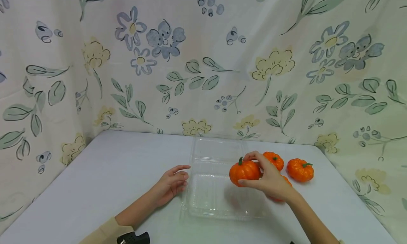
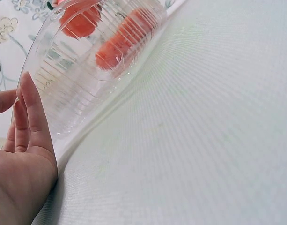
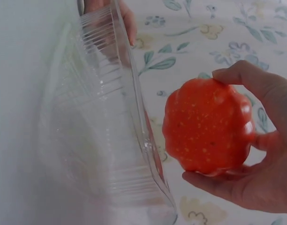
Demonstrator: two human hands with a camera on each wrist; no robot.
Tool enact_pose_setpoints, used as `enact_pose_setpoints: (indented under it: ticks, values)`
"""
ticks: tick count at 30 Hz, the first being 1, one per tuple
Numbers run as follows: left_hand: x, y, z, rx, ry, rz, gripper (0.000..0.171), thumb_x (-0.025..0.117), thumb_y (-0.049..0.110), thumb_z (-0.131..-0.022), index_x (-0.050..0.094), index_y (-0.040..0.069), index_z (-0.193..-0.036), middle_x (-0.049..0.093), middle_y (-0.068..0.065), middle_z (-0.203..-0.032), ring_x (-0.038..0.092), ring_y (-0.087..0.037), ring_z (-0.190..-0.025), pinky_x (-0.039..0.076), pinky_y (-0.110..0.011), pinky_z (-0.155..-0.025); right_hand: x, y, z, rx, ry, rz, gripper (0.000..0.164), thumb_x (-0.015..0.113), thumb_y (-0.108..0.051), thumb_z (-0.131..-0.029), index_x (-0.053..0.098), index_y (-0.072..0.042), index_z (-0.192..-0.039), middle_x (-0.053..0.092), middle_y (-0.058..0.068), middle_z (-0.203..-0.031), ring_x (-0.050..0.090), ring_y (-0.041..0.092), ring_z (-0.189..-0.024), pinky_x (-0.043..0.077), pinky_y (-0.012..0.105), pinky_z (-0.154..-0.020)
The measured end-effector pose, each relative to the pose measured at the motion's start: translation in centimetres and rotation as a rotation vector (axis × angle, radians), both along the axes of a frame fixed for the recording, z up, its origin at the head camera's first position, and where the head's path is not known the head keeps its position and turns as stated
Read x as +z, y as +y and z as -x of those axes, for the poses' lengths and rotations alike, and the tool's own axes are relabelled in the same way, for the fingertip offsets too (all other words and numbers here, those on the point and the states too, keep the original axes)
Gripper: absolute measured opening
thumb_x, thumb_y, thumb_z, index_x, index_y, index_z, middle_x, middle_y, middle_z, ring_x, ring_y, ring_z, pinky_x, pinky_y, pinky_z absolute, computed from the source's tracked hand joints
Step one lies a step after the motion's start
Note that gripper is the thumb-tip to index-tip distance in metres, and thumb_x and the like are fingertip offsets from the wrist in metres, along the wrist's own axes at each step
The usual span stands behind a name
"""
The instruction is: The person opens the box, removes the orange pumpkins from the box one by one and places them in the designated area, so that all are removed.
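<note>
A small orange pumpkin (image 1: 244, 172) with a green stem is gripped between the thumb and fingers of my right hand (image 1: 270, 178). It hangs above the right part of a clear plastic container (image 1: 208, 191), whose lid stands open at the back. The right wrist view shows the pumpkin's underside (image 3: 206, 126), apart from the container wall (image 3: 134, 112). My left hand (image 1: 171, 185) is at the container's left side, fingers loosely bent and holding nothing. In the left wrist view, the left fingertips are beside the clear rim; whether they touch it I cannot tell.
To the right of the container lie more orange pumpkins: one at the back (image 1: 274, 160), one further right (image 1: 300, 170), and one partly hidden behind my right hand (image 1: 286, 181). A flowered cloth (image 1: 203, 60) hangs behind the white table (image 1: 136, 155).
</note>
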State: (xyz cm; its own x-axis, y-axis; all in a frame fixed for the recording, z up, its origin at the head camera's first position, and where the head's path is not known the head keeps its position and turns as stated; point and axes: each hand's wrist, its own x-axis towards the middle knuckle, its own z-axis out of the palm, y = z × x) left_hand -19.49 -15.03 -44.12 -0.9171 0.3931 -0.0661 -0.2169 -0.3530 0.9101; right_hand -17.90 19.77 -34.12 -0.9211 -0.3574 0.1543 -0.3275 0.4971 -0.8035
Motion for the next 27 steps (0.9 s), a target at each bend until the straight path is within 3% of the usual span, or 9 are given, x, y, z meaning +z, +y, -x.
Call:
enact_pose_setpoints:
  ticks: [14, 21, 27]
  values:
    - [0.0, 0.0, 0.0, 0.003, -0.002, 0.011, 0.033, 0.055, 0.003, -0.103, 0.053, 0.008, -0.135, 0.061, 0.005, -0.096, 0.061, -0.005, -0.078, 0.057, -0.016, -0.072, 1.0, 1.3, 0.1, 0.026, 0.013, -0.038, 0.053, 0.087, -0.02, -0.084, 0.051, -0.009, -0.122, 0.057, 0.018, -0.145, 0.059, 0.038, -0.123, 0.06, 0.049, -0.096]
    - [0.0, -0.1, 0.1, 0.0, -0.001, -0.003, 0.031, 0.053, 0.002, -0.104, 0.054, 0.009, -0.135, 0.062, 0.005, -0.096, 0.061, -0.005, -0.077, 0.057, -0.016, -0.072, 1.3, 1.8, 0.0, 0.023, -0.009, -0.028, 0.057, 0.089, -0.023, -0.083, 0.05, -0.008, -0.122, 0.058, 0.013, -0.136, 0.06, 0.032, -0.121, 0.058, 0.04, -0.095]
    - [-0.2, -0.1, 0.1, -0.002, 0.0, -0.006, 0.031, 0.054, 0.003, -0.104, 0.055, 0.01, -0.134, 0.06, 0.005, -0.097, 0.061, -0.005, -0.078, 0.056, -0.017, -0.071, 1.4, 2.4, 0.0, -0.004, -0.021, -0.054, 0.07, 0.092, -0.025, -0.081, 0.049, -0.015, -0.135, 0.058, 0.013, -0.135, 0.06, 0.032, -0.119, 0.057, 0.038, -0.091]
